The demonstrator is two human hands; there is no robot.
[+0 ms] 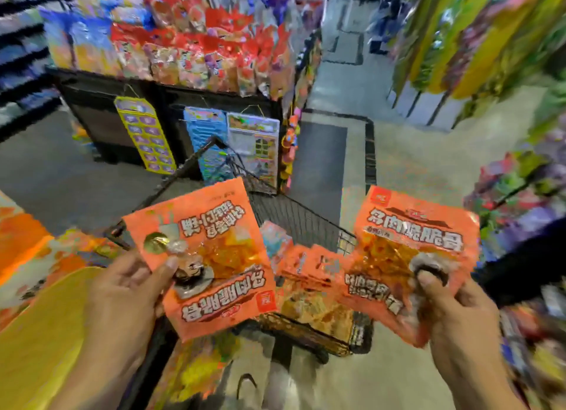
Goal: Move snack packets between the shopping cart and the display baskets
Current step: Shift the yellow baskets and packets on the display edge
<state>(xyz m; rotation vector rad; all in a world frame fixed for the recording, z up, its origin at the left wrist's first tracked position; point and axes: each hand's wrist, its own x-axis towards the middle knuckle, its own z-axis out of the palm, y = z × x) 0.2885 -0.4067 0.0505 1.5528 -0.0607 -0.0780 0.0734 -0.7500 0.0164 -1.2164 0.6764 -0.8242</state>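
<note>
A: Only the head view to go on. Your left hand grips one orange packet by its near edge, thumb pressed on the face. Your right hand pinches a second packet the same way, thumb over the dark print near its lower corner.

B: Both are held over the cart?

A: Yes, over its open top. More orange packets lie in the cart between your hands and below them, touching each other in a loose pile.

B: What could go wrong?

A: I judge both grips shallow: each packet is held at one edge only and the rest hangs free. A quick swing could let the film slide from under a thumb, and the packet would fall to the floor beyond your right hand instead of into a basket. The right packet looks crumpled near your thumb, so squeezing harder may crush what is inside.

B: And edges?

A: The cart's wire wall rises just ahead of your right hand; a low sweep forward could catch the packet's far corner on it. Ahead of your left hand the cart's front rim stands close to the black display with hanging cards.

B: Open room?

A: Beyond your right hand the aisle floor is open. Outside your left hand sits a basket of orange goods, near; whether there is space in it I cannot tell.
</note>
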